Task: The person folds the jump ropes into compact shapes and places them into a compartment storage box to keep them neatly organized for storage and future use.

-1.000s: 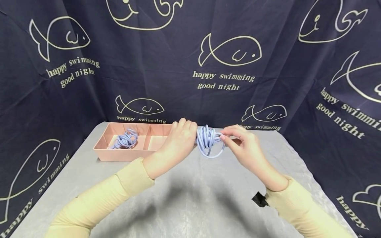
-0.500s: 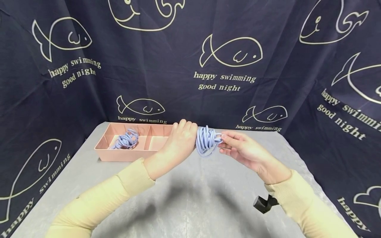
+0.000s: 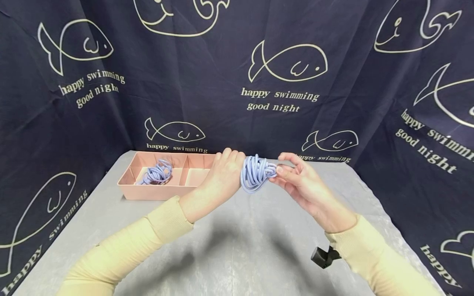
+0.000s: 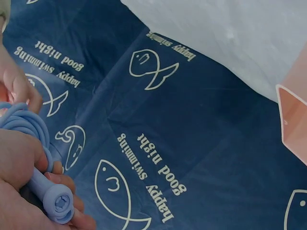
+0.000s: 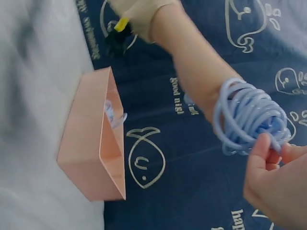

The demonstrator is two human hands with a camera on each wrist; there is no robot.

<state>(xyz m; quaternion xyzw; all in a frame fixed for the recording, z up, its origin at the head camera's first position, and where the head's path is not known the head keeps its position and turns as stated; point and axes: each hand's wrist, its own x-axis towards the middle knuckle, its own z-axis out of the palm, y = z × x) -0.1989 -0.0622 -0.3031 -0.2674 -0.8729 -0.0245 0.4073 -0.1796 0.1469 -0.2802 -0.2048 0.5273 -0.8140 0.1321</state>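
Observation:
My left hand (image 3: pixel 226 170) grips the handles of a light blue jump rope (image 3: pixel 253 174). One round handle end (image 4: pixel 60 203) pokes out of the fist in the left wrist view. The rope's cord is wound in many turns beside the fist, on the thumb side of that hand. My right hand (image 3: pixel 309 185) pinches the gathered cord at the right end of the coil between thumb and fingers, with the index finger raised in the head view. Seen from the right wrist, the wound cord (image 5: pixel 252 115) bulges between the two hands.
A pink divided box (image 3: pixel 159 194) stands on the grey table (image 3: pixel 237 246) behind my left forearm. Its left compartment holds another bundle of light blue cord (image 3: pixel 157 172). A dark curtain (image 3: pixel 222 82) with fish drawings hangs round the table. A black device (image 3: pixel 324 257) sits at my right wrist.
The loose loop hanging under the coil has been drawn up, so the bundle is tighter. My right hand has turned and shifted its pinch on the cord. The left hand stays put.

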